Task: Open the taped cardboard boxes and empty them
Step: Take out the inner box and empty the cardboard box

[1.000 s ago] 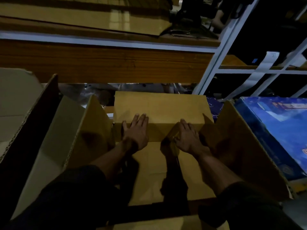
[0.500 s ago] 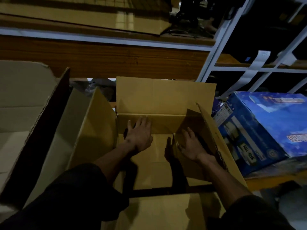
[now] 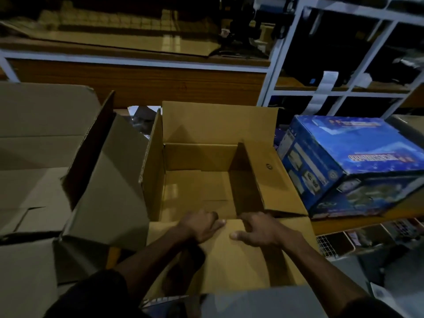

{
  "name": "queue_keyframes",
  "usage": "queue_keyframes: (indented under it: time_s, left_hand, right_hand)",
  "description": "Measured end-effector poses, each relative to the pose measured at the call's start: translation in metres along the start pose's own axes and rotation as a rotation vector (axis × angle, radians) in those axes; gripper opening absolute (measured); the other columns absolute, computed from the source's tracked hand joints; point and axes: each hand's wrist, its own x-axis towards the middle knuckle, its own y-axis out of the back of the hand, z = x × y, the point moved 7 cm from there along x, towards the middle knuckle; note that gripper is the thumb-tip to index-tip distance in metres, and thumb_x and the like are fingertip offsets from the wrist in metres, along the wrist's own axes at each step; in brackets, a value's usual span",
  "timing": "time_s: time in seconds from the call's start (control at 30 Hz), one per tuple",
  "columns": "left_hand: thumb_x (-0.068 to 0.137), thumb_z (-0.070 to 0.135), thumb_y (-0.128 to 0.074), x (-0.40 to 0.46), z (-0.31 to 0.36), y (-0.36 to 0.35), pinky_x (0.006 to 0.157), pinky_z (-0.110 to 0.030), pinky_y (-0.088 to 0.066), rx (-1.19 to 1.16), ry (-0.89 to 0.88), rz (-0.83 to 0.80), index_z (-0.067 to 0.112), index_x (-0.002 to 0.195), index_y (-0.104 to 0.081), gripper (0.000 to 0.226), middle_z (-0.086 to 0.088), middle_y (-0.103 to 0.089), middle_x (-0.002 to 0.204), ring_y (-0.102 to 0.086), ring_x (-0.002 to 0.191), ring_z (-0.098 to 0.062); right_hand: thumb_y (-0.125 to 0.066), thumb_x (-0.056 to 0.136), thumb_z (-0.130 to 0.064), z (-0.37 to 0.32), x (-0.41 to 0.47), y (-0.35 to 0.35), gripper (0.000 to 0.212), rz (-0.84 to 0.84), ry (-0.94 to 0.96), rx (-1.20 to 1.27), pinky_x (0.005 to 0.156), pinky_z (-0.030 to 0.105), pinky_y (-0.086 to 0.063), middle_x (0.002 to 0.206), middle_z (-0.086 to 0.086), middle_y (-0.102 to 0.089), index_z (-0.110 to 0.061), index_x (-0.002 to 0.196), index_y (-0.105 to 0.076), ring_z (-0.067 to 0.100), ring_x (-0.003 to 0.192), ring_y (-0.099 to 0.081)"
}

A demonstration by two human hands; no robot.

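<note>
A brown cardboard box (image 3: 218, 125) stands open in front of me, its far, left and right flaps spread and its inside showing only bare cardboard. The near flap (image 3: 231, 260) lies toward me. My left hand (image 3: 202, 226) grips that flap's upper edge, fingers curled over into the box. Just to the right, my right hand (image 3: 259, 230) holds the same edge, thumb on the flap's face.
A larger open cardboard box (image 3: 41, 143) stands at the left, one flap leaning against the middle box. A blue printed carton (image 3: 353, 161) lies tilted at the right. Wooden shelving with a white metal frame (image 3: 275, 65) rises behind. A wire basket (image 3: 332, 244) sits low right.
Both hands have come out of the box's inside and back to the near flap's edge, which they now grip. The side flaps have spread wider and the view has tilted down.
</note>
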Motion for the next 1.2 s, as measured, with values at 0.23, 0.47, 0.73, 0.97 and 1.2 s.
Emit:
queue_keyframes:
  time_s: [0.23, 0.47, 0.73, 0.97, 1.2]
  left_hand:
    - [0.102, 0.054, -0.042, -0.050, 0.007, -0.006, 0.116, -0.055, -0.023, 0.262, 0.023, 0.188, 0.023, 0.154, -0.023, 0.064, -0.007, -0.041, 0.153, -0.040, 0.137, -0.029]
    - [0.098, 0.040, -0.057, -0.086, 0.007, 0.018, 0.121, -0.061, -0.009, 0.331, -0.028, 0.367, 0.020, 0.159, -0.007, 0.081, -0.008, -0.025, 0.162, -0.025, 0.147, -0.029]
    - [0.075, 0.049, -0.080, -0.113, 0.040, 0.059, 0.116, -0.069, -0.002, 0.563, -0.066, 0.624, 0.026, 0.158, 0.015, 0.128, -0.013, -0.001, 0.168, -0.004, 0.153, -0.040]
    - [0.058, 0.059, -0.087, -0.147, 0.080, 0.076, 0.109, -0.079, -0.005, 0.773, -0.148, 0.783, 0.025, 0.162, -0.002, 0.139, -0.015, 0.003, 0.169, -0.003, 0.152, -0.046]
    - [0.057, 0.065, -0.084, -0.178, 0.107, 0.103, 0.106, -0.083, -0.002, 0.837, -0.133, 0.903, 0.024, 0.161, 0.002, 0.142, -0.017, 0.007, 0.168, 0.003, 0.152, -0.048]
  right_hand:
    - [-0.069, 0.085, -0.051, -0.004, -0.010, -0.013, 0.077, 0.102, -0.042, -0.196, 0.114, 0.051, -0.026, 0.149, 0.003, -0.044, -0.026, 0.149, -0.035, 0.026, 0.137, -0.039]
    - [-0.062, 0.090, -0.024, -0.029, -0.026, 0.008, 0.022, 0.504, 0.011, -0.252, 0.088, 0.036, -0.036, 0.115, -0.002, -0.060, -0.024, 0.110, -0.053, 0.020, 0.106, -0.051]
    - [-0.072, 0.085, -0.037, -0.039, -0.087, 0.069, 0.040, 0.653, 0.059, -0.071, 0.096, 0.036, -0.036, 0.119, -0.005, -0.061, -0.025, 0.120, -0.056, 0.016, 0.111, -0.052]
    - [-0.074, 0.084, -0.039, -0.052, -0.148, 0.106, 0.044, 0.752, 0.100, -0.061, 0.092, 0.034, -0.033, 0.116, -0.005, -0.062, -0.023, 0.121, -0.057, 0.016, 0.109, -0.053]
    - [-0.077, 0.081, -0.038, -0.063, -0.192, 0.136, 0.044, 0.881, 0.152, -0.096, 0.082, 0.030, -0.024, 0.111, -0.004, -0.063, -0.022, 0.118, -0.060, 0.017, 0.104, -0.053]
